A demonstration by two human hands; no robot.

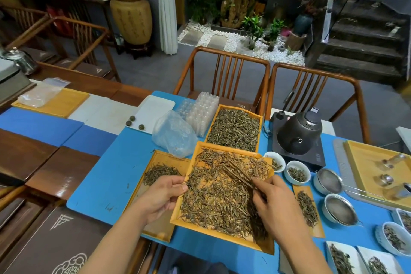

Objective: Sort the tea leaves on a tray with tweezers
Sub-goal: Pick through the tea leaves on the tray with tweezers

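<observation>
Head view: right hand [275,202] gripped dark wooden tweezers [239,176], tips over dried brown tea leaves [213,202] spread in orange rectangular tray [178,218]; left hand [160,196] pinched tray's left rim, fingers curled

left hand [160,198]: bare, no glove, no ring seen
right hand [274,203]: bare, no glove, no ring seen
left forearm [115,244]: bare to frame edge, no sleeve or watch in view
right forearm [304,251]: bare to frame edge, no sleeve or watch in view
nails: short, plain, thumbnail visible on left hand
rest of body: out of view
</observation>
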